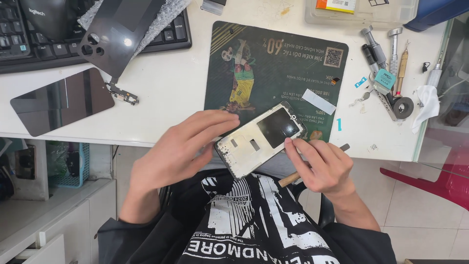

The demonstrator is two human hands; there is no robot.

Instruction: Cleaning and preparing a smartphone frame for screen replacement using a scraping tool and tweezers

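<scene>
Hands (183, 151) (320, 164) pinch a flat metal phone frame (259, 139) over the dark mat (293, 68); right grip also clasps a wooden-handled tool (289, 179), its tip half hidden.

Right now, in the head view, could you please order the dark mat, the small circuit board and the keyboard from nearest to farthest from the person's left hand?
1. Dark mat: just above the left hand, under its fingertips.
2. Small circuit board: on the white desk, up and to the left.
3. Keyboard: at the far left back corner of the desk.
</scene>
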